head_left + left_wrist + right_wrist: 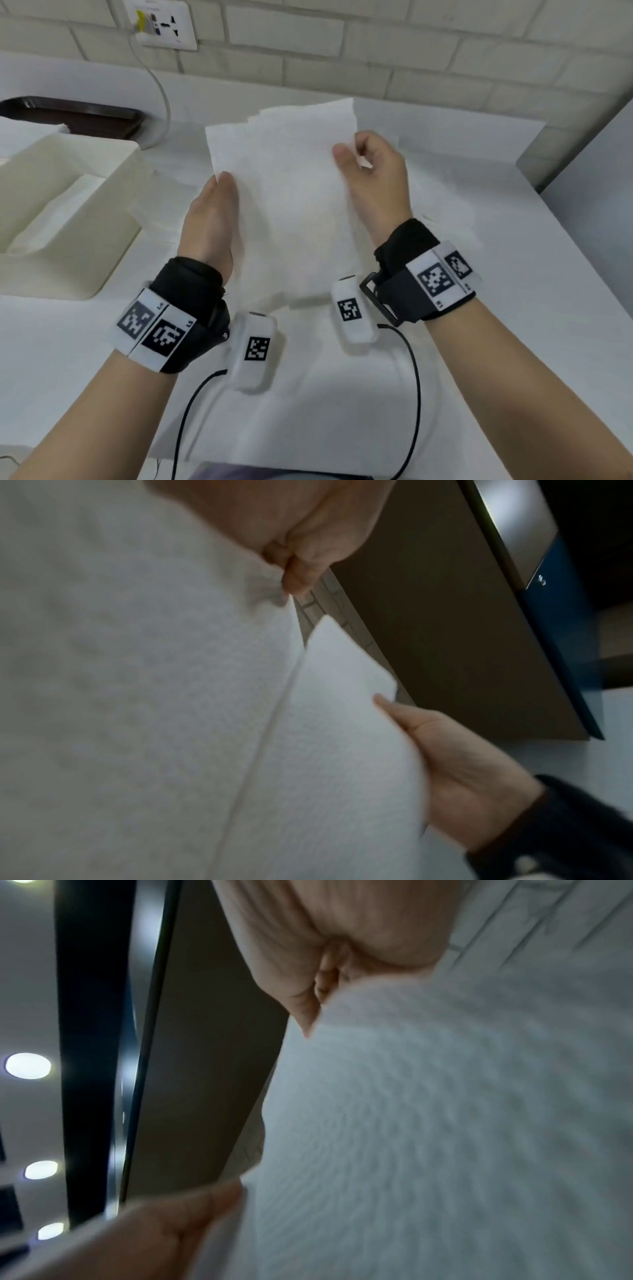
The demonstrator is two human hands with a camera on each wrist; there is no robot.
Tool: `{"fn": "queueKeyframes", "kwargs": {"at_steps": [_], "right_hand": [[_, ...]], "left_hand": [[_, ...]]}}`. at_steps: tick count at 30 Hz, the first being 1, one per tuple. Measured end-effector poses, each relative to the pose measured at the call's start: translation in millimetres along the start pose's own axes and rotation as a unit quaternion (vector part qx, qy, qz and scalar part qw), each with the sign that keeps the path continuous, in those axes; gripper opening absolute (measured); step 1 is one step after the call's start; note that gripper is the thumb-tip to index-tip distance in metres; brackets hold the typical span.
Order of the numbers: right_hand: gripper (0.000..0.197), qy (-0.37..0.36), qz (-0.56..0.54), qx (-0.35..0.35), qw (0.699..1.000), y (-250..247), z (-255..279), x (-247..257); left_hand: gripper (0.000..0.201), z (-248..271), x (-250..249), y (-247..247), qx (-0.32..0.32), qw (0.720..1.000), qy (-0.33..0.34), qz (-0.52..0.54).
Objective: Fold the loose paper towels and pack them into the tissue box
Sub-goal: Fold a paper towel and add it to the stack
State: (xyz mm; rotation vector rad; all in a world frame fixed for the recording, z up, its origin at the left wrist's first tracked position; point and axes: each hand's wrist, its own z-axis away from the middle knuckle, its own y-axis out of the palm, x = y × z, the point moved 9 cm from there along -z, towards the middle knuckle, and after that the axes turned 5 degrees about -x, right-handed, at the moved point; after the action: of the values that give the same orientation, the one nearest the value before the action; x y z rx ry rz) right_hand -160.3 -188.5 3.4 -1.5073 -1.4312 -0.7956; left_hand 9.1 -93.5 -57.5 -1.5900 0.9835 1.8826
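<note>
A white paper towel [287, 192] hangs in the air between my hands above the table. My left hand [221, 178] pinches its left edge, as the left wrist view also shows [291, 588]. At the upper right corner, my right hand [346, 147] pinches the sheet with curled fingers, which the right wrist view shows up close [315, 1010]. The cream tissue box [102, 164] stands open to the left with folded towels [51, 219] inside. More loose towels [435, 195] lie spread on the table under the held sheet.
A dark tray [75, 111] sits behind the box. A wall socket [161, 24] has a cable [164, 96] hanging down to the table. The white table [513, 308] ends at a grey panel [589, 154] on the right.
</note>
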Motion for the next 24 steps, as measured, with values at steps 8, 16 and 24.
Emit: {"fn": "queueKeyframes", "kwargs": {"at_steps": [8,16,24], "right_hand": [[0.016,0.022,-0.167,0.087,0.982,26.7,-2.7,17.4],[0.012,0.080,0.037,0.102,0.991,62.9,5.1,-26.1],[0.030,0.076,0.220,0.216,0.948,74.3,-28.6,-37.4]], "left_hand": [[0.029,0.5,4.2,19.1,0.082,0.996,-0.025,0.020],[0.047,-2.4,14.4,13.9,0.062,0.993,-0.066,0.075],[0.031,-17.2,13.7,-23.6,-0.005,1.000,-0.009,-0.029]]}}
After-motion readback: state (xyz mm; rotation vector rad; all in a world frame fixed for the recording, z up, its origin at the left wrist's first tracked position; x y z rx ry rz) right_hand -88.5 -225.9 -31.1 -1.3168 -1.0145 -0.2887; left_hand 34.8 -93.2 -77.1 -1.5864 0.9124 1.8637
